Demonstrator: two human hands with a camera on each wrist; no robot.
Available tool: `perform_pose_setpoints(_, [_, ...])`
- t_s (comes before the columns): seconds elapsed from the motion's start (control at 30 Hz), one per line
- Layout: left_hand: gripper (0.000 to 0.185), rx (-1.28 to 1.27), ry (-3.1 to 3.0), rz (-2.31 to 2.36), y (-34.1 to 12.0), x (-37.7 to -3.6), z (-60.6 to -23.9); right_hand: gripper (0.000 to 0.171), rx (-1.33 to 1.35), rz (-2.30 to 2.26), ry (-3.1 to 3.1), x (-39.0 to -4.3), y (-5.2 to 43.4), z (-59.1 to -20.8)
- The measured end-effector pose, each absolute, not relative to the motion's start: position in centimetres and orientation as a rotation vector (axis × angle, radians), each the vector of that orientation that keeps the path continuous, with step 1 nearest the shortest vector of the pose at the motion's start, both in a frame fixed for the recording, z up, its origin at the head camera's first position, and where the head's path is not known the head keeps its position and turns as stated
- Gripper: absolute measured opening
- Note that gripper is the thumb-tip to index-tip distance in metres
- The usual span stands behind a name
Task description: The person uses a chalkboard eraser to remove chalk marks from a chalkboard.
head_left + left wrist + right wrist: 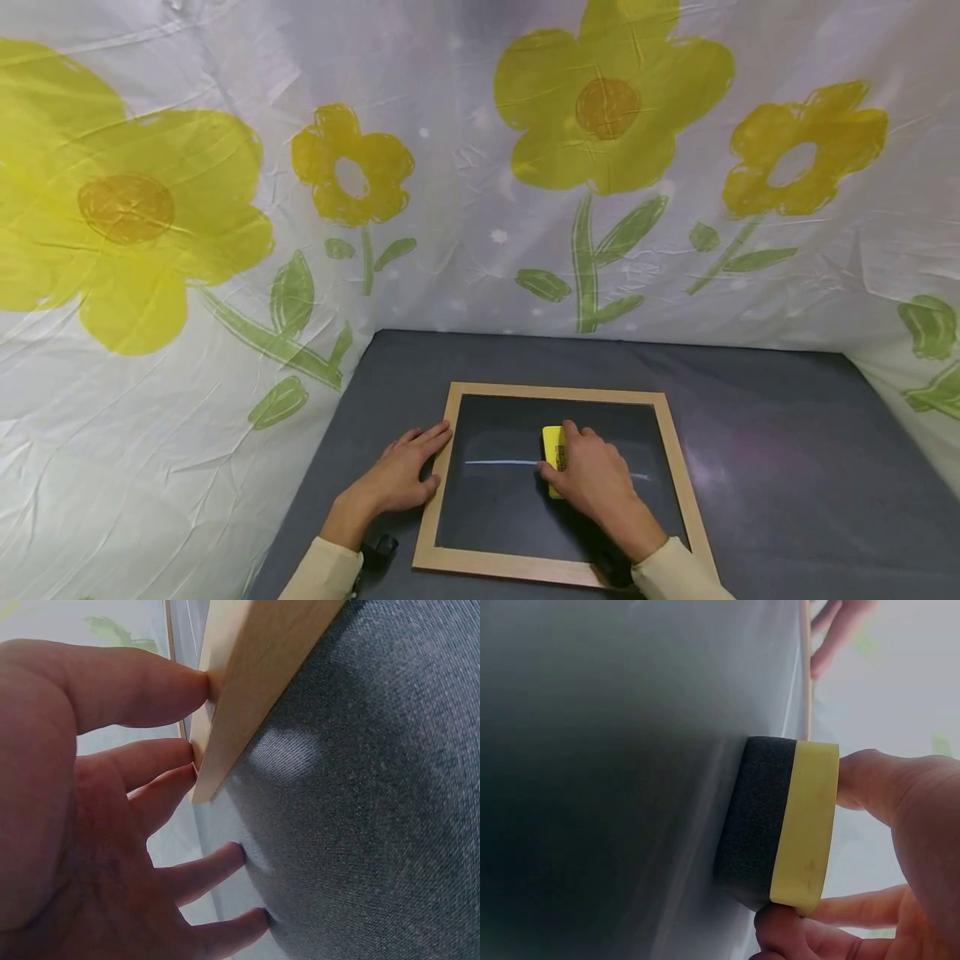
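Board [495, 517] on table [810, 475]; flowered cloth [457, 225] along back edge. Right hand [597, 477] grips eraser [553, 446], hiding some chalk line [502, 462]; left hand [400, 471], fingers spread, touches board's left edge.

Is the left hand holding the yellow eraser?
No, the right hand holds the yellow eraser, while the left hand touches the board's wooden frame.

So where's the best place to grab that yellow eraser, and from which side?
I'd grip the eraser by opposite edges of its yellow backing, coming from above. Its dark pad faces down toward the chalkboard, leaving the block-like backing on top. The right hand holds it by that backing.
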State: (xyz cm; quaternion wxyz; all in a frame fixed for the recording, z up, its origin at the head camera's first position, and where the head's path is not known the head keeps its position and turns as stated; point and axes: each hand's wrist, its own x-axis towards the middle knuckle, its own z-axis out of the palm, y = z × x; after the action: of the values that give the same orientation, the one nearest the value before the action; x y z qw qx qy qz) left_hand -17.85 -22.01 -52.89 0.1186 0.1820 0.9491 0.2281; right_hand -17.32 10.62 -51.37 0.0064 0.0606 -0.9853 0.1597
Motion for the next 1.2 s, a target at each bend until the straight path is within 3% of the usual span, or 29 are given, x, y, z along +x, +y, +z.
perform_pose_setpoints(1.2, [0.072,0.536,2.792,0.692,-21.9,-17.8,-53.0,0.083,0.317,0.451,-3.073,-18.0,4.9,-51.6])
